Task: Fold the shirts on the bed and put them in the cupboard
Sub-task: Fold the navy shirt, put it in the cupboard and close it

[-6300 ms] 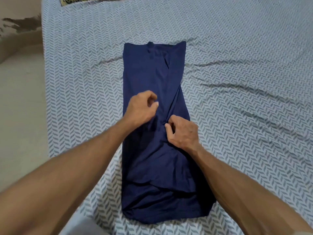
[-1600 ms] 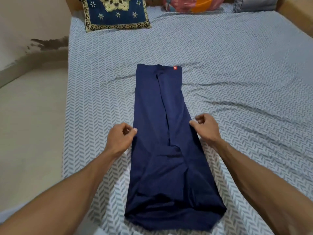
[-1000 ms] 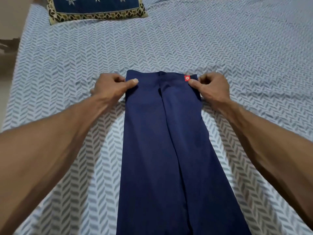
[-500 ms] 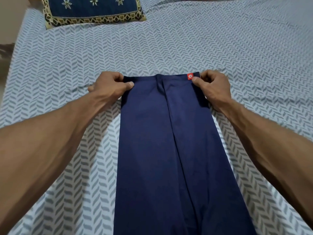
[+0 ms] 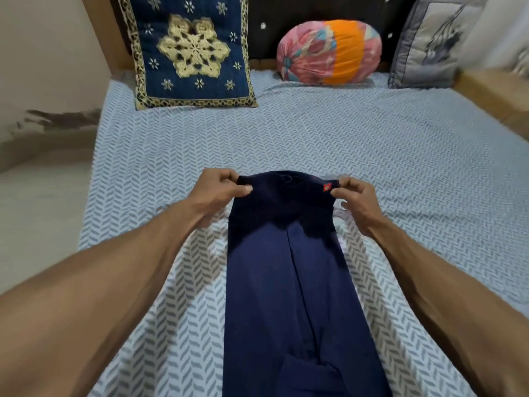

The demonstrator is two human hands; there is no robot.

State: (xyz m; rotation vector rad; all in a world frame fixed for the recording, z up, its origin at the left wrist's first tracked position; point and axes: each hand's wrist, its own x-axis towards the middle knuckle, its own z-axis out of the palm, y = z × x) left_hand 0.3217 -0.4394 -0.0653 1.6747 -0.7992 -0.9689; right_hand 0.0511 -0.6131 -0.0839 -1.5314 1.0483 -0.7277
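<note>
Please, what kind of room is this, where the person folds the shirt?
Most likely a bedroom at home. The shirt lies on a bed with a patterned sheet, and pillows lean against a headboard at the far end.

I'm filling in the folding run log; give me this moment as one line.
stage: folding | left hand: pinches shirt far corner | right hand: pinches other far corner | far edge lifted off bed

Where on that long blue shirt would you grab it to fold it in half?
By its two far corners, from the outer sides. The shirt lies in a long narrow strip running away from the person, so lifting its far short edge likely keeps it flat and square. The left hand and right hand pinch exactly there, thumbs on top.
</note>
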